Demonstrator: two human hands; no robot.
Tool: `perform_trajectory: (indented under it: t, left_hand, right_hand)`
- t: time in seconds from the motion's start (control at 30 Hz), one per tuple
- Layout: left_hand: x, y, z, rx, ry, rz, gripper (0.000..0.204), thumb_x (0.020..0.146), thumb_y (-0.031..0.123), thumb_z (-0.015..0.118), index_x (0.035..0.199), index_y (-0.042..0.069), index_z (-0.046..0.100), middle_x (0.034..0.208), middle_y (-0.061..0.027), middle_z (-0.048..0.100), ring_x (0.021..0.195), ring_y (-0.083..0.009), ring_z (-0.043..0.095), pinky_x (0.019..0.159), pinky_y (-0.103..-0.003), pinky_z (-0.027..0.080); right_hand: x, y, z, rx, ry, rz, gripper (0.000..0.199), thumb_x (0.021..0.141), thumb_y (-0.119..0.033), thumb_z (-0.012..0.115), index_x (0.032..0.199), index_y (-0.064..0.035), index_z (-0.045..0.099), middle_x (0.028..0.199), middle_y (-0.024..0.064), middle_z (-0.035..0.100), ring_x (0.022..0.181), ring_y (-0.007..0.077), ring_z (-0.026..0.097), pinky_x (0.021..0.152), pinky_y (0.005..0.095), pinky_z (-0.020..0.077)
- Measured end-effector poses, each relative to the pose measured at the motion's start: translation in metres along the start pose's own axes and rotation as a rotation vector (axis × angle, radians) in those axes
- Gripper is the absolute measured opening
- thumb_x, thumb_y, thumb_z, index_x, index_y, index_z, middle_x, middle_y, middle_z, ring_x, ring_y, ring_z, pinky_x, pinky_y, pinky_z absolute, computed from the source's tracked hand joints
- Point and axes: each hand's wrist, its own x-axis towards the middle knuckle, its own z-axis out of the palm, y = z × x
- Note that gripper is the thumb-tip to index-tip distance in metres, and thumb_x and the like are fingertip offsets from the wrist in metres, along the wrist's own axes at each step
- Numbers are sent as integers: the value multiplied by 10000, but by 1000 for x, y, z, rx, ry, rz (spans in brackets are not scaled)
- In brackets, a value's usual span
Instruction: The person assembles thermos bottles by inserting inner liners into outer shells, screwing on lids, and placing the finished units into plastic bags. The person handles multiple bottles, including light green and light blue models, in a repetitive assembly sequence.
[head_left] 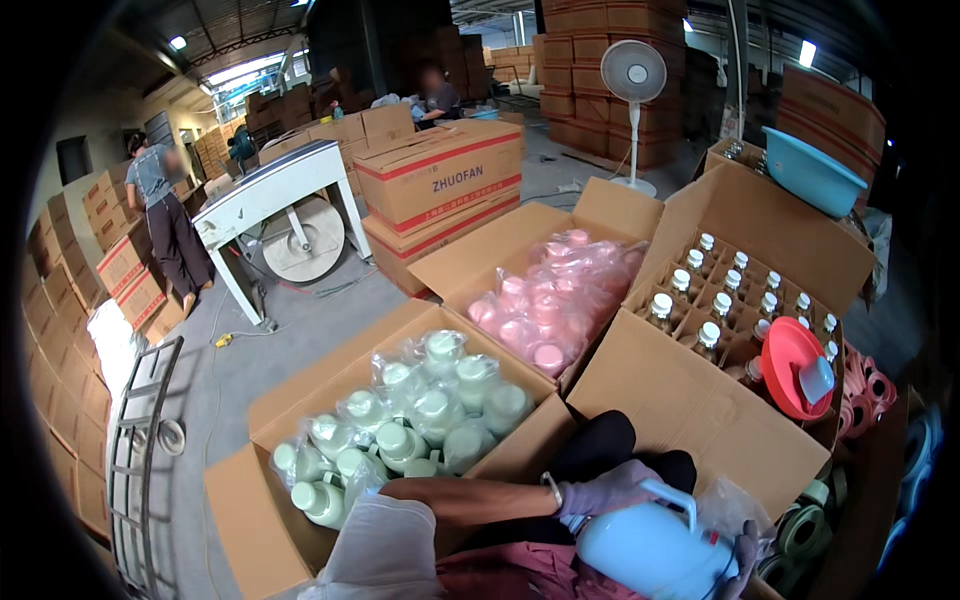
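A light blue jug (650,550) with a loop handle, shaped like a vacuum flask, lies on its side over my lap. My left hand (612,490), in a greyish-purple glove, is closed round its upper end near the handle. At the other end, the gloved fingers of my right hand (744,556) curl against the jug's base; most of that hand is hidden. A crumpled clear plastic bag (728,508) sits just behind the jug. Left of my arm, an open carton (290,395) holds several pale green jugs (400,445), many wrapped in clear plastic.
Pink wrapped jugs (545,300) fill another carton. White-capped bottles (708,335) stand in a divided box, with a red basin (790,365) on them. Pink and green rings (805,530) lie at right. A white fan (634,75), table (270,185) and metal rack (140,460) stand farther off; two people work beyond.
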Motion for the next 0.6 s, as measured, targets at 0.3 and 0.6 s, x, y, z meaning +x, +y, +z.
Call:
perform_trajectory:
  t: [0.3,0.6]
  left_hand:
    - [32,-28,7,41,-5,261,299,811,188,668,1072,43,691,997,-133,713,869,-181,680,803,-293,528]
    - [-6,-31,7,64,207,713,313,841,111,600,1127,-3,660,996,-116,688,958,-210,646,890,-356,488]
  right_hand:
    - [-45,-6,33,-186,-16,-165,718,984,-537,409,1503,-48,320,1517,122,382,1355,298,404,1167,439,294]
    - [7,-7,-8,-204,-181,-25,646,1005,-475,368,1470,-27,349,1438,149,470,1305,289,460,1153,428,306]
